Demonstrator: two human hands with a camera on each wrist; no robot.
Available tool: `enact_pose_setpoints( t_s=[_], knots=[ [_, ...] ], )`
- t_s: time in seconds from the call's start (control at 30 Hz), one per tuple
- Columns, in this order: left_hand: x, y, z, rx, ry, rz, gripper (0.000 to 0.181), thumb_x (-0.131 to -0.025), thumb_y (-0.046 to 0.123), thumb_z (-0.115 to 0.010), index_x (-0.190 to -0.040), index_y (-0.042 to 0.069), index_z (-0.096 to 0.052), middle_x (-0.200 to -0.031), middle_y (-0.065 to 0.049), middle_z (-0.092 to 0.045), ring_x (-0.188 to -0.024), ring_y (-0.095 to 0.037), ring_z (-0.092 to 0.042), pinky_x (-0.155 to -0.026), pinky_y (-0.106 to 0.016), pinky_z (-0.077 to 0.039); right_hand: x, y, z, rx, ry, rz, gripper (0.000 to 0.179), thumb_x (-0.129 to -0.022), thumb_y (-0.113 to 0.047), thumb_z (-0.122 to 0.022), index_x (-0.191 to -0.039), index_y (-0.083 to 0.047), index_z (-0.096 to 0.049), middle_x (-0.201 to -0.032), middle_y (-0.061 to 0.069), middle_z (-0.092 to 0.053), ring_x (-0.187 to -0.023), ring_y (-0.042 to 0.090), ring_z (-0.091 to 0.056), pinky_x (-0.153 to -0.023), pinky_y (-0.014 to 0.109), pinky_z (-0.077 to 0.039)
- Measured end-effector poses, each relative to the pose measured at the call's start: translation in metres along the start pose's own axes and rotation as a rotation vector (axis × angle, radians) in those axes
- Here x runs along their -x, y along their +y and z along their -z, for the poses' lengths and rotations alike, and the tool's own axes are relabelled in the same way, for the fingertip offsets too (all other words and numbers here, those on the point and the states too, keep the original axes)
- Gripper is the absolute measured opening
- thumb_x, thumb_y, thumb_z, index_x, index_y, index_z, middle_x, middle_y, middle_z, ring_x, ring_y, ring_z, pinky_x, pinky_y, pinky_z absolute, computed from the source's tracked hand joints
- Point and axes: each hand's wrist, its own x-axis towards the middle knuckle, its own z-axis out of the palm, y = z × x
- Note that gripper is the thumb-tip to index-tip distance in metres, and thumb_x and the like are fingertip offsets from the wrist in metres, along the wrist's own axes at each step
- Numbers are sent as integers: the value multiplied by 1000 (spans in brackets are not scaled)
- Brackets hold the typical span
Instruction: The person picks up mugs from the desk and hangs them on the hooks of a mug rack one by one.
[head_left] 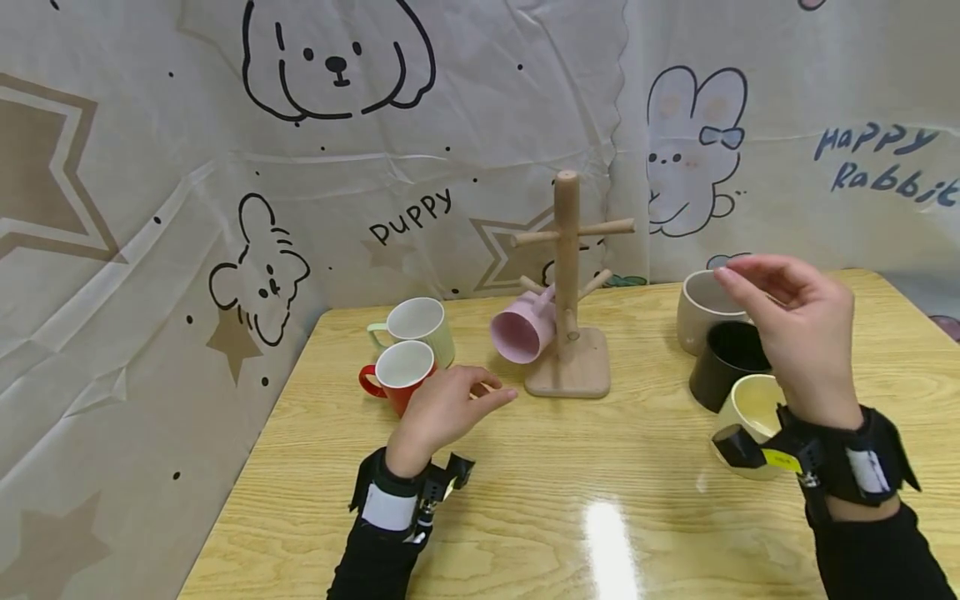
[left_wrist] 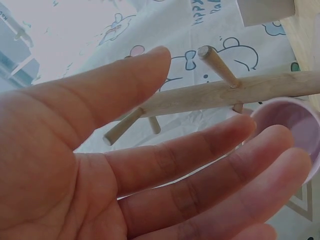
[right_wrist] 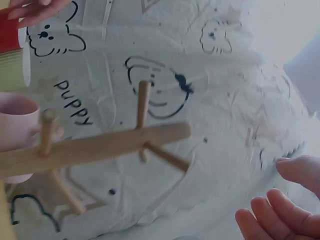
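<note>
Both hung loose and empty, the left hand [head_left: 448, 408] by the left-side red mug [head_left: 397, 375], the right hand [head_left: 810, 337] by the right-side black mug [head_left: 722, 371]; straight-up lifts seemed safest.

Mugs: six are showing, namely one pale green mug [head_left: 431, 329], one red mug [head_left: 401, 379], one lilac mug [head_left: 520, 332], one beige mug [head_left: 692, 317], one black mug [head_left: 720, 371] and one pale yellow mug [head_left: 752, 408]
Stand: one light wooden mug tree [head_left: 567, 271] is standing
Pegs: at least five round wooden pegs [head_left: 611, 226] are jutting from it
Hands: two are showing, one left hand [head_left: 448, 406] and one right hand [head_left: 806, 337]
Wrist straps: two black straps [head_left: 828, 450] are showing
Sleeves: two black sleeves [head_left: 881, 546] are showing
Tabletop: one pale wood-grain tabletop [head_left: 525, 500] is carrying the mugs
</note>
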Motion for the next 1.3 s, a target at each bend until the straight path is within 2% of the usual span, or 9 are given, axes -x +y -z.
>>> enact_pose_setpoints(
  t_s=[0.13,0.43,0.6,0.67,0.77,0.83,0.9,1.03,1.3],
  knots=[
    [-1,-1,-1,-2,-2,-7,29,-85,43,-61,-96,18,-71,-92,2,-69,-85,-15,-63,-66,-27,-48,7,23,15,-66,-3,-84,13,-79,-7,-71,-92,-6,-68,-85,-8,-68,-77,2,-63,-73,7,-46],
    [1,-3,-1,2,31,-12,28,-85,42,-61,-96,18,-71,-91,2,-69,-84,-15,-64,-67,-28,-48,7,39,17,215,-158,-99,15,-86,-17,-65,-98,-9,-65,-90,-16,-62,-83,-3,-61,-75,5,-45],
    [1,-3,0,4,46,-11,27,-84,41,-62,-94,18,-71,-90,2,-70,-85,-15,-64,-68,-28,-48,12,38,16,448,-294,-5,24,-86,-21,-65,-103,-5,-63,-94,-11,-62,-81,-10,-56,-72,3,-43],
    [1,-3,-1,-2,46,-7,28,-84,41,-62,-94,17,-71,-90,1,-70,-84,-15,-64,-68,-28,-48,15,36,13,575,-342,79,27,-85,-21,-66,-105,-3,-64,-96,-1,-66,-83,-3,-59,-74,10,-47],
    [-2,-3,-2,-30,30,1,31,-85,42,-61,-97,16,-70,-91,0,-69,-83,-16,-64,-67,-29,-48,19,35,7,761,-438,200,32,-83,-22,-68,-107,-1,-63,-102,16,-66,-89,16,-63,-78,30,-51],
    [-3,-3,-5,-71,9,9,33,-84,43,-61,-99,15,-70,-91,-1,-69,-83,-17,-64,-65,-29,-48,23,36,1,859,-534,240,35,-82,-24,-69,-108,-1,-63,-102,17,-66,-90,29,-62,-76,43,-49],
    [-5,-2,-7,-117,-18,11,36,-84,44,-61,-101,13,-69,-92,-3,-69,-82,-18,-64,-63,-29,-48,26,40,-6,921,-639,235,37,-82,-27,-69,-108,-1,-64,-100,16,-67,-89,30,-63,-73,45,-50],
    [-8,1,-12,-166,-62,14,39,-84,45,-61,-105,13,-68,-93,-4,-69,-82,-19,-64,-59,-28,-48,32,48,-20,968,-767,181,37,-81,-33,-68,-103,-3,-66,-92,10,-68,-83,24,-64,-69,40,-51],
    [-8,2,-11,-195,-49,11,39,-85,46,-60,-106,14,-67,-94,-4,-69,-83,-19,-64,-58,-29,-47,32,54,-21,981,-785,164,35,-80,-33,-69,-100,-4,-67,-87,8,-68,-79,21,-63,-66,37,-51]
  ],
)
